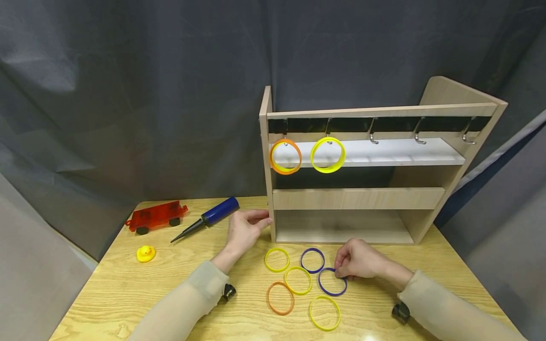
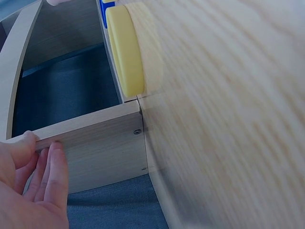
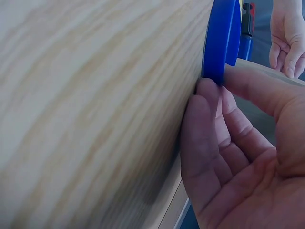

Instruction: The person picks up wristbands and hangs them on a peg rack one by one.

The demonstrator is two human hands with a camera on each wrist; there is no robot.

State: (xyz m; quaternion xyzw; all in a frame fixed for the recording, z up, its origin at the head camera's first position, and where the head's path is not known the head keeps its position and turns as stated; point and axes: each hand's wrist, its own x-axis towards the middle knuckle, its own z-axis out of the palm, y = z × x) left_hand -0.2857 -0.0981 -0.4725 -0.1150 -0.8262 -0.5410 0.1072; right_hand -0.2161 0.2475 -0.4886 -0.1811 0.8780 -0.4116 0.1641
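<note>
My left hand [image 1: 246, 229] grips the front edge of the wooden shelf's left side panel [image 2: 105, 152], thumb on one face and fingers on the other. With thumb and fingertips, my right hand [image 1: 360, 259] pinches the far right rim of a blue ring [image 3: 220, 43] lying on the table. A second blue ring [image 1: 301, 259] lies just behind it. Close by are yellow rings [image 1: 310, 314] and an orange ring [image 1: 268, 298]. On the shelf's leftmost hook hangs an orange ring [image 1: 271, 160] with yellow showing inside it; yellow [image 1: 342, 156] hangs on the second hook.
Several metal hooks [image 1: 374, 137] line the shelf's upper bar [image 1: 384, 111]; the three on the right carry no rings. Left of the shelf lie a blue-handled pump-like tool [image 1: 222, 210], a red toy wagon [image 1: 155, 215] and a yellow rubber duck [image 1: 146, 253]. Dark curtain [image 1: 170, 94] hangs behind.
</note>
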